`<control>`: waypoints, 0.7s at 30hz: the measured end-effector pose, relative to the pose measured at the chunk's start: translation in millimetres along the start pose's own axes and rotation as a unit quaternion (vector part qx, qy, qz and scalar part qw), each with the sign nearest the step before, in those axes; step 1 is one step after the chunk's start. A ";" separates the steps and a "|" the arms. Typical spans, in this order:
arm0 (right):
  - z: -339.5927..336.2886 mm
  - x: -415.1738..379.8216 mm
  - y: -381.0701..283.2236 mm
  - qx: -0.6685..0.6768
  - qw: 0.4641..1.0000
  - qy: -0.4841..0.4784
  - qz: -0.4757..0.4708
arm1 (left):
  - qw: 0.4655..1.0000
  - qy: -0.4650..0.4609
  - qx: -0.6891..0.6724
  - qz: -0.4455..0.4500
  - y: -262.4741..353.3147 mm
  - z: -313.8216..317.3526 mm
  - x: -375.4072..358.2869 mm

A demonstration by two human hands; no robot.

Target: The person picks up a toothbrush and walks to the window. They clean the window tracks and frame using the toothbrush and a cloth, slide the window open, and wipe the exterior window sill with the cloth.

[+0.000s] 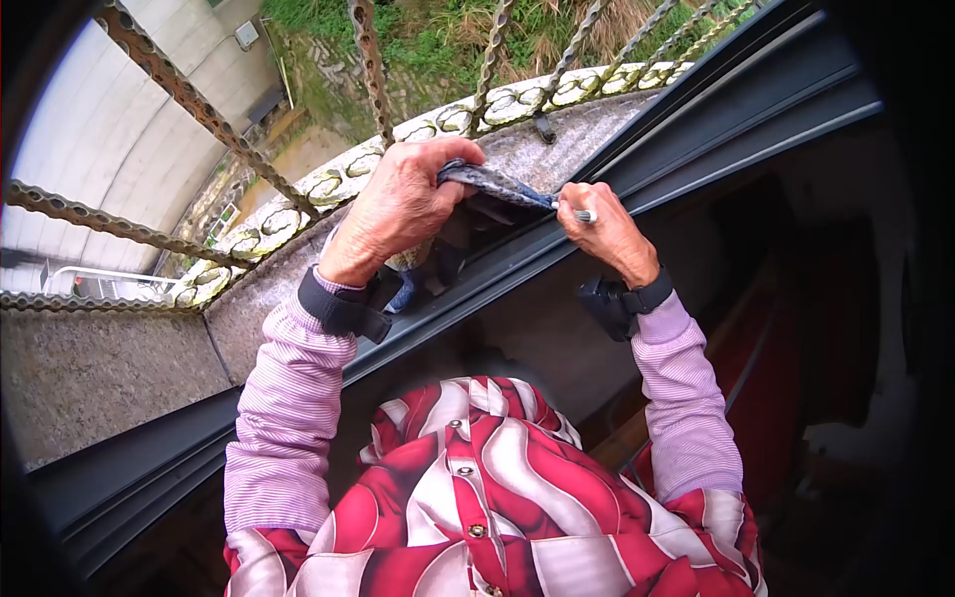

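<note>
My left hand (403,199) is closed on one end of a grey-blue cloth (502,185), which stretches in a twisted strip over the window track. At the strip's other end, my right hand (609,231) is closed in a pinch. A thin rod with a pale end (585,215) pokes out of the right fist and meets the cloth's blue tip; the fingers hide most of it. Both hands are above the dark metal window frame (507,274), close to the stone sill. Below my left wrist, a blue patterned piece (403,291) shows against the dark glass.
Beyond the stone sill (109,373), rusty twisted bars (209,124) rise from a pale, mossy pierced ledge (333,184). Outside are grass (438,45) and a light curved wall (149,60). Black bands with small devices (348,306) circle both wrists. The room side is dark.
</note>
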State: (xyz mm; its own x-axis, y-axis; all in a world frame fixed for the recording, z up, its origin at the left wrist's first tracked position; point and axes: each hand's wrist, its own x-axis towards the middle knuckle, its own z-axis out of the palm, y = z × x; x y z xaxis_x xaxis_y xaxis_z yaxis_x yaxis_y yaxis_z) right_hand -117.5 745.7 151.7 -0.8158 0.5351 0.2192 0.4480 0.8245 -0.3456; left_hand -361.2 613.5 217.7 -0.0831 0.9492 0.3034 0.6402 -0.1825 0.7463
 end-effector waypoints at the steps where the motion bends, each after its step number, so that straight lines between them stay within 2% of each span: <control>1: -3.7 -5.3 1.6 -0.053 0.998 -0.002 0.028 | 1.000 0.004 -0.013 -0.007 1.0 0.5 2.8; 3: -22.9 -5.5 -3.7 0.010 0.998 -0.030 0.051 | 0.999 0.005 -0.040 -0.024 17.7 -7.4 8.2; 4: -30.7 -4.6 -10.5 0.051 0.997 -0.028 0.048 | 0.999 0.012 -0.042 0.016 23.4 -11.5 9.9; 8: -41.1 -2.7 -44.8 0.027 0.996 0.041 0.068 | 0.994 -0.072 -0.063 0.044 22.5 -10.3 -1.9; 10: -44.6 -3.9 -54.1 0.098 0.985 0.075 0.120 | 0.985 -0.151 -0.079 -0.041 27.2 -13.4 -20.9; 12: -47.1 -11.0 -54.9 0.141 0.980 0.043 0.131 | 0.980 -0.183 -0.030 0.070 7.9 -6.0 -41.0; 13: -47.5 -15.4 -56.5 0.162 0.977 0.024 0.136 | 0.975 -0.211 -0.038 0.051 5.7 -5.6 -50.6; 16: -44.4 -20.8 -78.4 0.343 0.901 -0.010 0.266 | 0.970 -0.237 -0.044 0.021 -3.4 1.4 -67.0; 18: -32.2 -22.4 -85.5 0.381 0.889 -0.038 0.252 | 0.970 -0.238 -0.041 0.011 -6.0 5.4 -69.6; 20: -11.5 -23.8 -71.6 0.227 0.969 -0.070 0.070 | 0.964 -0.263 -0.039 -0.034 -2.1 5.8 -65.9; 21: -9.2 -23.4 -68.4 0.173 0.983 -0.061 0.007 | 0.957 -0.282 -0.036 -0.059 0.6 3.1 -61.6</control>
State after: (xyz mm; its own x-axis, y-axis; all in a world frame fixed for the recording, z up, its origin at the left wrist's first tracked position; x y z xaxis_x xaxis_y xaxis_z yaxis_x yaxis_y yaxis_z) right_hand -125.7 678.5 178.6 -0.8579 0.5022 0.1087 0.3254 0.6948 -0.6413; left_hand -353.3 555.6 197.7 0.2865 0.9482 -0.1376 0.5957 -0.0638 0.8007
